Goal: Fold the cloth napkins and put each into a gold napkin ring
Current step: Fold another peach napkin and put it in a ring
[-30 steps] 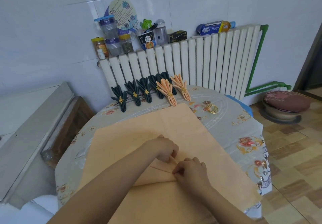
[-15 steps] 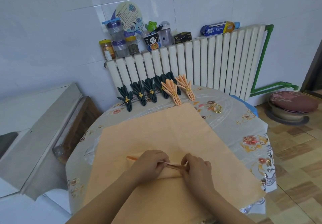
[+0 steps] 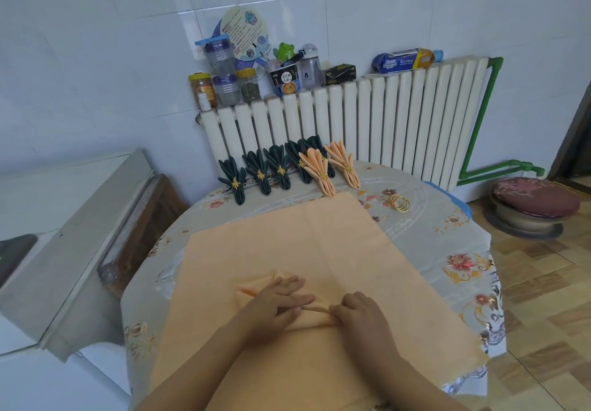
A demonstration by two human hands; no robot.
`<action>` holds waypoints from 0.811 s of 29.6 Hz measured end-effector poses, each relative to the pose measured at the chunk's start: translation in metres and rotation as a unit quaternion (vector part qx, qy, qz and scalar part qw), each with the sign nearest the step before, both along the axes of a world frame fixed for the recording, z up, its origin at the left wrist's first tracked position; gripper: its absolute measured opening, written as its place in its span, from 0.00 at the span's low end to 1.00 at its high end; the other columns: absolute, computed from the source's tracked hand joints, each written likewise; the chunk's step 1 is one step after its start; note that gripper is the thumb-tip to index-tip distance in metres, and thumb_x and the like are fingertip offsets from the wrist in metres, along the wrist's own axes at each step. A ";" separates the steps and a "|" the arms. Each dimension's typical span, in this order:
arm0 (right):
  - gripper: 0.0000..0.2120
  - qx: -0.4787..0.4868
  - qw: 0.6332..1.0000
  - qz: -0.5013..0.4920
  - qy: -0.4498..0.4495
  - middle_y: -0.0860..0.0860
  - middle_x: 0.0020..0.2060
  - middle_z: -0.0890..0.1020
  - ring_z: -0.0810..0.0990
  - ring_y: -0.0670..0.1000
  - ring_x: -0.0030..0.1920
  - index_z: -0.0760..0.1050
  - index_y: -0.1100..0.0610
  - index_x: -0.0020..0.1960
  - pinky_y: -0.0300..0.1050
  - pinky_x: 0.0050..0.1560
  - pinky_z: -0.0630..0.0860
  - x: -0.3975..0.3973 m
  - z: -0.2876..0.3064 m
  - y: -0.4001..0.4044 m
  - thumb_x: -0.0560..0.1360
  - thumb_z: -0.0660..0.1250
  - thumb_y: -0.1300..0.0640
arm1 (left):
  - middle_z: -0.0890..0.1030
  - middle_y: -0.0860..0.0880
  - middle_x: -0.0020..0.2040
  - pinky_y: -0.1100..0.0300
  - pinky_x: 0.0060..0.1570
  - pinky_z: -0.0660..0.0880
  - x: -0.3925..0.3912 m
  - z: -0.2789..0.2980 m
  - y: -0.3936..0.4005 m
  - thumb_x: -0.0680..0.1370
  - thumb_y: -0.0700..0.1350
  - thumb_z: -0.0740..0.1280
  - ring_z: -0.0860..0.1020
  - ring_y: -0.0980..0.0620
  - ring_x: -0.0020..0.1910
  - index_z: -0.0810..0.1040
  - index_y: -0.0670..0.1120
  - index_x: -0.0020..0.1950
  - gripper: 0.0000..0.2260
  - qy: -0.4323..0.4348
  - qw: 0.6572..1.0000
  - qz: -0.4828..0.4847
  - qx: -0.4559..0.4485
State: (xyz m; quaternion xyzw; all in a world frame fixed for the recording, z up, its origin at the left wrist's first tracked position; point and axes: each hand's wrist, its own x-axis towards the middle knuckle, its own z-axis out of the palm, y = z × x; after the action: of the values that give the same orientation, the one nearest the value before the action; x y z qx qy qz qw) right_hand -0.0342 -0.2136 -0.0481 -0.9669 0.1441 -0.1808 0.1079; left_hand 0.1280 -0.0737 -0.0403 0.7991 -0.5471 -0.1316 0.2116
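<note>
Peach napkin spread on surface, near centre | left hand flat, fingers straight, pressing pleats so they hold | right hand pinching fold edge to form next pleat | gold rings far right, waiting.

A round table wears a floral cloth. On it a peach napkin lies spread flat. Along the far edge lie dark ringed napkins, perhaps five, with two peach ringed napkins. Loose gold rings sit right of them.
</note>
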 end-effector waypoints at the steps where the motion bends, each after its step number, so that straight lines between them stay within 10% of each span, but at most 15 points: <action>1: 0.05 -0.012 1.000 0.002 -0.002 0.45 0.24 0.72 0.73 0.49 0.28 0.79 0.49 0.31 0.39 0.30 0.64 -0.001 0.002 0.000 0.56 0.72 0.57 | 0.63 0.54 0.72 0.68 0.72 0.43 0.000 0.001 -0.001 0.78 0.55 0.58 0.56 0.62 0.73 0.74 0.51 0.67 0.20 0.014 1.000 0.004 0.003; 8: 0.04 -0.036 0.998 0.040 0.029 0.45 0.23 0.73 0.74 0.48 0.26 0.76 0.48 0.26 0.36 0.27 0.67 0.006 0.013 -0.008 0.55 0.71 0.52 | 0.74 0.49 0.68 0.83 0.61 0.51 -0.001 0.015 -0.005 0.72 0.43 0.74 0.66 0.65 0.67 0.82 0.59 0.44 0.09 0.127 0.988 0.077 -0.040; 13: 0.11 0.024 0.992 0.041 0.119 0.50 0.50 0.79 0.73 0.52 0.55 0.81 0.54 0.51 0.42 0.51 0.67 0.023 0.033 -0.014 0.73 0.66 0.50 | 0.77 0.52 0.64 0.63 0.64 0.66 0.004 0.030 -0.025 0.70 0.45 0.75 0.73 0.56 0.64 0.86 0.48 0.46 0.07 0.036 0.996 0.054 0.060; 24: 0.21 0.096 0.956 0.009 0.277 0.56 0.59 0.75 0.74 0.56 0.59 0.69 0.59 0.61 0.45 0.51 0.71 0.052 0.042 -0.019 0.73 0.69 0.53 | 0.75 0.46 0.55 0.54 0.47 0.71 0.002 0.056 -0.065 0.68 0.44 0.76 0.73 0.47 0.49 0.75 0.47 0.49 0.14 -0.084 0.962 -0.025 0.258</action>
State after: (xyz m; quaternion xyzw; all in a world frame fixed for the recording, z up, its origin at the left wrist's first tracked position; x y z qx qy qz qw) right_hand 0.0180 -0.2330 -0.0064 -0.9653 0.1765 0.1096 0.1581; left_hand 0.1297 -0.1387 0.0155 0.8210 -0.5297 -0.2065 -0.0520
